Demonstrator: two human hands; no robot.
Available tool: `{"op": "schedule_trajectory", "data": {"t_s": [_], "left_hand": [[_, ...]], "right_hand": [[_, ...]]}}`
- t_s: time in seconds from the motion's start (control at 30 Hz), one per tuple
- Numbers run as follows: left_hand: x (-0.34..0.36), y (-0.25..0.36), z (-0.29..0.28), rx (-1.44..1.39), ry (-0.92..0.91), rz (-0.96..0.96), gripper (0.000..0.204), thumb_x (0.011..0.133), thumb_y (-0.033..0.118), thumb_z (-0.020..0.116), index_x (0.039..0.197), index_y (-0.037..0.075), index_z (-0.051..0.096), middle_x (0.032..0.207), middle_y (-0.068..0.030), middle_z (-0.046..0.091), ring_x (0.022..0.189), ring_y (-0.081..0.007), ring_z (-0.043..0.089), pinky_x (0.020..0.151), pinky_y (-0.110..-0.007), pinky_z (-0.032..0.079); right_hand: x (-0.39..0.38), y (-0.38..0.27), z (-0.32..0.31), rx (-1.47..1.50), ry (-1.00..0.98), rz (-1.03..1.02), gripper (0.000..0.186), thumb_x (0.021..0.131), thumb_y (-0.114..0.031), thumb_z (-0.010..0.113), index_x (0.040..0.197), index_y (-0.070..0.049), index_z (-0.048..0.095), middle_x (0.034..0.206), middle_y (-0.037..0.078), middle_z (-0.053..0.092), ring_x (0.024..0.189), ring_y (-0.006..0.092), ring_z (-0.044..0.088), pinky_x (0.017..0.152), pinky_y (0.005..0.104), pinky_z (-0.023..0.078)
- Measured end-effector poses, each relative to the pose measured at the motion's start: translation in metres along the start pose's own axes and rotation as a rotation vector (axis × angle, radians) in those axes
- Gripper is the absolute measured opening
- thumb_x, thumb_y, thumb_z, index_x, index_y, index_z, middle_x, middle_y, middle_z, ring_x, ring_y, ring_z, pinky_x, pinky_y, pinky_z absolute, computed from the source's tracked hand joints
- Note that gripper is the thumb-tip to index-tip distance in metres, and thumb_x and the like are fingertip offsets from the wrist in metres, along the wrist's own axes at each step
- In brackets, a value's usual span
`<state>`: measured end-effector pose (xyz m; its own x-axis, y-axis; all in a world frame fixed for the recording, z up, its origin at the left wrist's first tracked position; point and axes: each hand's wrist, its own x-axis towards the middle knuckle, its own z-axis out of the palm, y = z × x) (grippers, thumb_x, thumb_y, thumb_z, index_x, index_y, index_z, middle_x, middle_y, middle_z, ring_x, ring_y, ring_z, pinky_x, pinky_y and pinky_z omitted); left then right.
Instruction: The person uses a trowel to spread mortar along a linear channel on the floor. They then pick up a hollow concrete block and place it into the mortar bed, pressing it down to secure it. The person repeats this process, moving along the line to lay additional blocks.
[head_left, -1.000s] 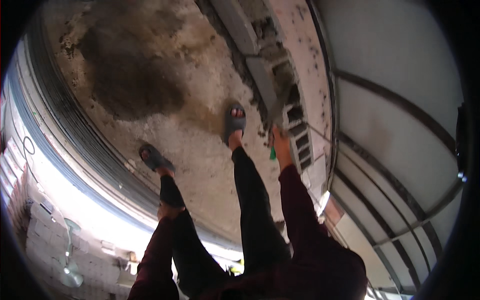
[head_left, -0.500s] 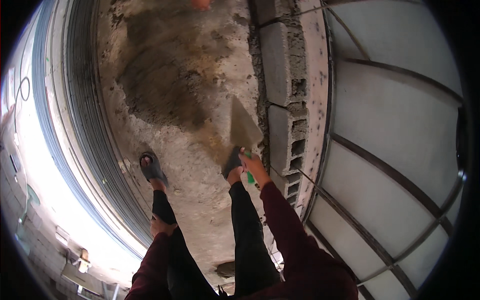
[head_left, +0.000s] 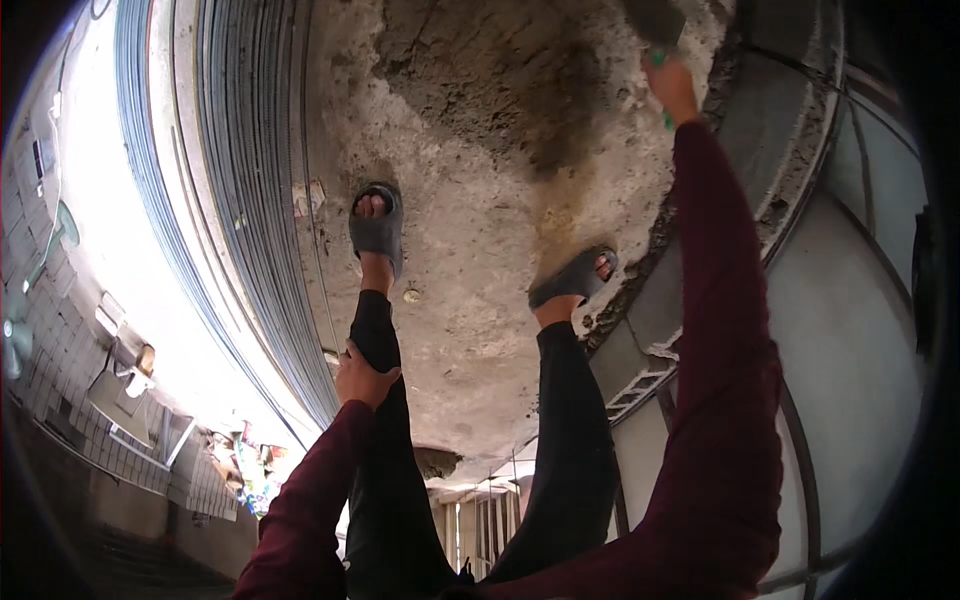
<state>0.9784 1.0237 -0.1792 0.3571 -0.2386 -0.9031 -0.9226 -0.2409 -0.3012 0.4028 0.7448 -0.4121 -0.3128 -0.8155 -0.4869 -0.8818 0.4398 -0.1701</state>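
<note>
My right hand (head_left: 672,88) is closed round the green handle of a trowel (head_left: 655,22), my arm stretched far out to the upper right. The trowel's blade is partly cut off by the top edge and lies over the floor beside the block wall (head_left: 770,110). A dark, rough patch of wet-looking mortar (head_left: 470,85) spreads on the floor to the left of the trowel. My left hand (head_left: 363,378) grips my left trouser leg (head_left: 374,335) below the knee, its thumb across the front.
My feet in dark slides stand apart on the rough concrete floor (head_left: 460,350). Long, thin grey bars (head_left: 262,150) run along the left side. Pale panels with dark frames (head_left: 850,390) rise on the right. A folding chair (head_left: 120,400) stands at the lower left.
My right hand has carried the trowel forward and away from my right foot, toward the far right. The view has shifted with it. My left hand stays on my leg.
</note>
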Motion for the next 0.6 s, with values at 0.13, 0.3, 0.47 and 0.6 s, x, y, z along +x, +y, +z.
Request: {"op": "schedule_trajectory", "data": {"t_s": [0.13,0.3,0.47,0.6], "left_hand": [[0.01,0.002,0.0,-0.029,-0.03,0.047,0.11,0.065,0.043,0.083,0.143,-0.008,0.025,0.122,-0.028,0.053,0.105,-0.0389,0.061,0.089,-0.042,0.052],[-0.002,-0.008,-0.007,0.009,0.001,-0.023,0.111,0.065,0.044,0.083,0.144,-0.006,0.024,0.122,-0.0276,0.052,0.104,-0.0389,0.061,0.088,-0.042,0.052],[-0.003,0.001,-0.018,0.027,-0.044,-0.005,0.111,0.064,0.045,0.083,0.144,-0.006,0.024,0.121,-0.0266,0.053,0.104,-0.0382,0.062,0.088,-0.041,0.052],[0.005,0.007,-0.018,0.052,-0.04,0.025,0.111,0.065,0.045,0.083,0.144,-0.006,0.025,0.119,-0.0257,0.054,0.103,-0.0374,0.062,0.088,-0.041,0.052]], "right_hand": [[0.055,-0.023,-0.007,0.028,-0.018,-0.16,0.051,0.092,-0.045,0.056,0.083,0.004,0.064,0.065,0.02,0.061,0.061,0.034,0.061,0.059,0.0459,0.049],[-0.049,-0.099,0.027,0.189,-0.443,-0.089,0.046,0.088,-0.036,0.063,0.101,0.007,0.06,0.091,0.022,0.065,0.086,0.0335,0.064,0.075,0.0434,0.05],[-0.125,-0.046,-0.01,0.235,-0.402,-0.019,0.042,0.087,-0.031,0.065,0.101,0.009,0.059,0.079,0.024,0.065,0.075,0.0375,0.064,0.073,0.0463,0.05],[-0.123,0.002,0.025,0.169,-0.051,0.237,0.036,0.088,-0.028,0.064,0.097,0.007,0.06,0.078,0.023,0.066,0.07,0.0368,0.065,0.069,0.0462,0.05]]}}
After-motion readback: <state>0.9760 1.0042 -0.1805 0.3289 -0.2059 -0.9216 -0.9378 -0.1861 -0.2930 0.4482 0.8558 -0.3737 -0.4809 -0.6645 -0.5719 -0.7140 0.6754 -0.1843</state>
